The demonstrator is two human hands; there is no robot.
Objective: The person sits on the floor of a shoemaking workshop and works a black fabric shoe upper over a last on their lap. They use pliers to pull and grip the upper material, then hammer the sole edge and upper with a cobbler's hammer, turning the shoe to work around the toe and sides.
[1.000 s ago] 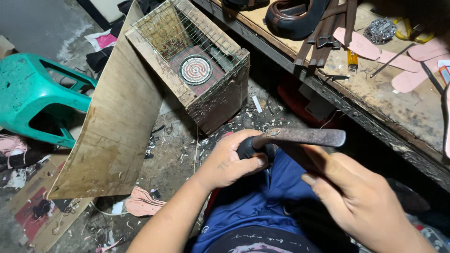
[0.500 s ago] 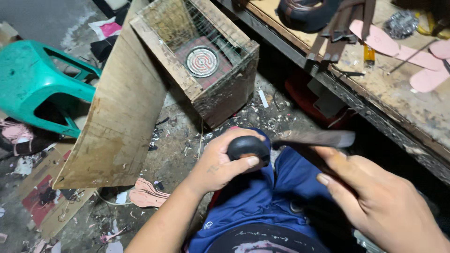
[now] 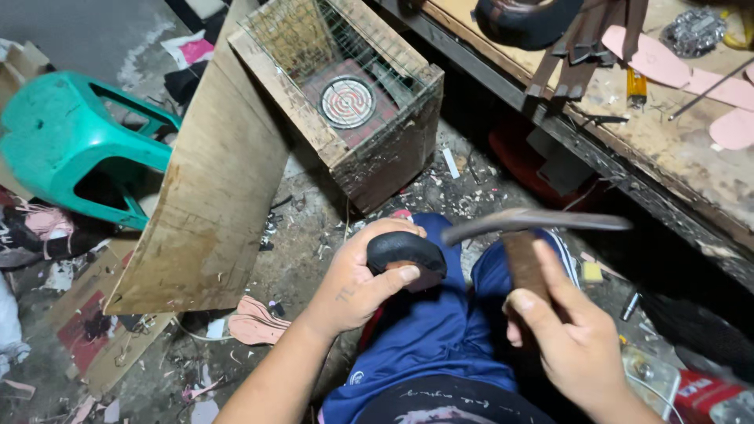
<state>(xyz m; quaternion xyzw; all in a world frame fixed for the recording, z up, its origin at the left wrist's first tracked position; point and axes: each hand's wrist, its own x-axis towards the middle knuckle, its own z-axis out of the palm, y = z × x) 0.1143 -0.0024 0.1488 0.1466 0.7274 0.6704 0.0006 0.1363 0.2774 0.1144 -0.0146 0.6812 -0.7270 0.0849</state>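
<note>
Left hand (image 3: 357, 286) rested on the left knee, over blue trousers (image 3: 440, 330), fingers (image 3: 397, 276) clenched around a small black shoe part (image 3: 406, 250), thumb pressed up under its near edge. The part sat domed side up, long axis running roughly left to right across the knee. Right hand (image 3: 569, 334) gripped the wooden handle of a hammer (image 3: 534, 224), fingers wrapped tight, thumb lying along the shaft. The metal head lay crosswise, blurred, its left tip just beside the right end of the shoe part; could not tell whether touching or a little apart. So the part lay to the left of the hammer head and at about the same height, with the left hand already on it and the right hand lower and further right. Floor (image 3: 314, 235) under the knees was littered with scraps and shavings; a pink sole cutout (image 3: 255, 322) lay near the left forearm. Beyond the knees stood a wooden crate (image 3: 385, 165) with wire mesh over a round coil heater (image 3: 348, 101), a plywood board (image 3: 212, 196) leaning on its left side, and a green stool (image 3: 71, 133) well to the left. Bench (image 3: 667, 157) ran along the right, carrying pink soles (image 3: 652, 59) and dark strips near its front edge.
</note>
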